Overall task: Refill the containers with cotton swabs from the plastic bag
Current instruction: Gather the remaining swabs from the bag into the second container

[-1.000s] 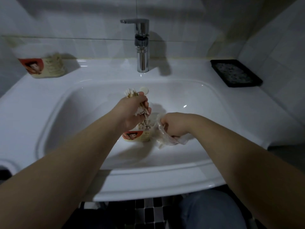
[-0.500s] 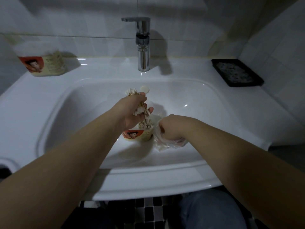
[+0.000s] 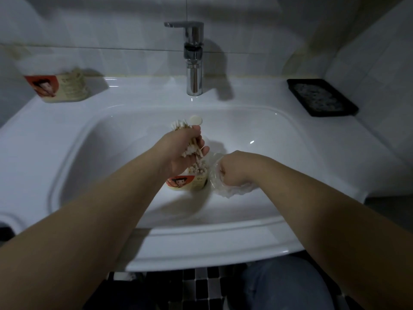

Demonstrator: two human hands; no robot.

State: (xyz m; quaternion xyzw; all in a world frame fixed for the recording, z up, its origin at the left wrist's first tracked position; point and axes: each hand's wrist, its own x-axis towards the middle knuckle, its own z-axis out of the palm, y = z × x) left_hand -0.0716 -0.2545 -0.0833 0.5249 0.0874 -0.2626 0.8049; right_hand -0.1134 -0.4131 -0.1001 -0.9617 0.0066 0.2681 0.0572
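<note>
The cotton swabs (image 3: 178, 125) are bunched in the left hand (image 3: 181, 153), fingers curled round them, just above the container (image 3: 192, 184) standing in the sink (image 3: 134, 104). Best lower them upright, stems parallel, letting go only inside the rim. Just right, the right hand (image 3: 232, 173) clutches the plastic bag (image 3: 225, 191); a second container (image 3: 60, 88) stands far left.

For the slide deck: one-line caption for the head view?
Left hand grips a bundle of cotton swabs above a container in the sink; right hand holds the plastic bag.
</note>
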